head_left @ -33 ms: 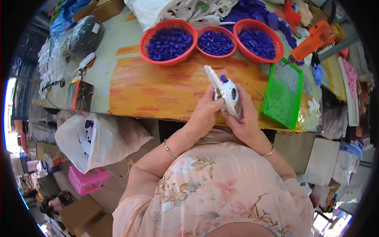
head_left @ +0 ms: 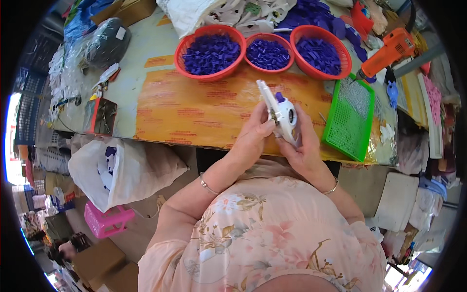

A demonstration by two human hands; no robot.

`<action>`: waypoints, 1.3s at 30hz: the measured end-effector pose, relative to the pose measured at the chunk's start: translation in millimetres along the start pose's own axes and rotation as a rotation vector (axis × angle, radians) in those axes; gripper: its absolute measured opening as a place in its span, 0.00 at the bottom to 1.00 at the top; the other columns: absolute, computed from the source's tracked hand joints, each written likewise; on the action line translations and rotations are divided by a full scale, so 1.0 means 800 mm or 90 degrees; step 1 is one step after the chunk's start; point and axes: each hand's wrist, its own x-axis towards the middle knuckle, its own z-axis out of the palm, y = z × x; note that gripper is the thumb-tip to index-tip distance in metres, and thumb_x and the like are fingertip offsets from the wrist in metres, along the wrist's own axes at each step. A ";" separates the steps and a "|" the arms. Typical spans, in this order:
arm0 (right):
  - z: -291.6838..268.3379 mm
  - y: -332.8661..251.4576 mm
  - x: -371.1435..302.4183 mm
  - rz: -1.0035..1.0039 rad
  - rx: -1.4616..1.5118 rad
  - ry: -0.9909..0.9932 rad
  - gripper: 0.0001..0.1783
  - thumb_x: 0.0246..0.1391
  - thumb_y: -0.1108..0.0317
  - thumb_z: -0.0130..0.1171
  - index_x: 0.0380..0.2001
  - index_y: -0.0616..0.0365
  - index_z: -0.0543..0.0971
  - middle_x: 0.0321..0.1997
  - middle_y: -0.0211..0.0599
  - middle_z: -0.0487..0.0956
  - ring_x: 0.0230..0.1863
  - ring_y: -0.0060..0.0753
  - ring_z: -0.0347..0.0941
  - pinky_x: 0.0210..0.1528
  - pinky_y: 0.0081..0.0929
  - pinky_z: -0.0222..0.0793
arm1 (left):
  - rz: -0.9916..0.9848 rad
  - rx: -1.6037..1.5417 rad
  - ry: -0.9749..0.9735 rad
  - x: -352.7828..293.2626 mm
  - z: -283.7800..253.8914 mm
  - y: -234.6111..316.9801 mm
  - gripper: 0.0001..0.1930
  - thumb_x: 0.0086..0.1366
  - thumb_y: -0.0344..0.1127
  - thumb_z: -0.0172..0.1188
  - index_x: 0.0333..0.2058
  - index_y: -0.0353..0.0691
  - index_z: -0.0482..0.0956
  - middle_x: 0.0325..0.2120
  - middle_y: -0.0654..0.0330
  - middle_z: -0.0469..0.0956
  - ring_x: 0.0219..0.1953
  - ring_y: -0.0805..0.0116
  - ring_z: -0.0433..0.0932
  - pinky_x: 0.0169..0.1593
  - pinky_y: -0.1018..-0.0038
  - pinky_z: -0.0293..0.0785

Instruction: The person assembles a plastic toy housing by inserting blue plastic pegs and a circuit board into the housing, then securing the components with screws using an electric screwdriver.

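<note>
Between my two hands, over the near edge of the table, is a white plastic toy gun [head_left: 288,117] with a round dark-centred disc on its side and a small purple piece near the top. Its long narrow part points up and away to the left. My left hand [head_left: 255,131] grips it from the left, thumb laid across the near side. From the right, my right hand [head_left: 305,138] closes round its lower part, which the fingers partly hide. The brown-taped table top [head_left: 185,109] lies beneath.
Ahead stand three red baskets [head_left: 210,75] of small purple pieces. A green tray [head_left: 346,131] of small metal parts lies right, below an orange power screwdriver [head_left: 391,48]. White and purple parts are heaped behind. A white sack [head_left: 131,175] and pink stool [head_left: 109,221] are lower left.
The view has shifted slightly. Both hands keep hold of the toy gun, which has tilted very little, if at all.
</note>
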 end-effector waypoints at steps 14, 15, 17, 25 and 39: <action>-0.001 0.010 0.000 0.105 0.220 0.007 0.42 0.50 0.77 0.56 0.64 0.71 0.48 0.61 0.49 0.61 0.64 0.36 0.57 0.65 0.29 0.51 | 0.371 1.177 0.090 0.162 -0.099 0.157 0.10 0.54 0.30 0.59 0.35 0.33 0.78 0.31 0.51 0.77 0.34 0.59 0.78 0.40 0.68 0.72; 0.001 0.008 0.000 0.106 0.230 0.019 0.41 0.50 0.77 0.56 0.64 0.71 0.48 0.61 0.49 0.61 0.63 0.36 0.58 0.64 0.29 0.51 | 0.373 1.145 0.054 0.167 -0.086 0.151 0.09 0.53 0.30 0.59 0.33 0.35 0.79 0.32 0.50 0.78 0.35 0.54 0.77 0.41 0.65 0.73; -0.003 0.012 0.000 0.096 0.177 0.008 0.41 0.50 0.76 0.57 0.64 0.71 0.49 0.60 0.51 0.62 0.63 0.37 0.58 0.64 0.30 0.52 | 0.375 1.194 0.016 0.185 -0.078 0.143 0.09 0.53 0.32 0.58 0.32 0.36 0.79 0.31 0.49 0.77 0.36 0.51 0.77 0.42 0.62 0.73; -0.002 0.025 -0.002 0.035 0.152 0.030 0.42 0.48 0.74 0.58 0.64 0.70 0.51 0.56 0.52 0.65 0.57 0.43 0.64 0.60 0.31 0.56 | 0.004 1.420 0.043 0.222 -0.068 0.171 0.09 0.50 0.31 0.57 0.31 0.37 0.80 0.34 0.46 0.79 0.37 0.48 0.79 0.43 0.59 0.75; -0.004 0.025 -0.002 0.008 0.118 0.011 0.41 0.48 0.74 0.57 0.63 0.71 0.51 0.53 0.52 0.66 0.54 0.45 0.65 0.58 0.33 0.59 | 0.055 1.197 0.042 0.207 -0.094 0.180 0.11 0.46 0.37 0.62 0.26 0.35 0.83 0.24 0.49 0.80 0.30 0.56 0.80 0.39 0.66 0.75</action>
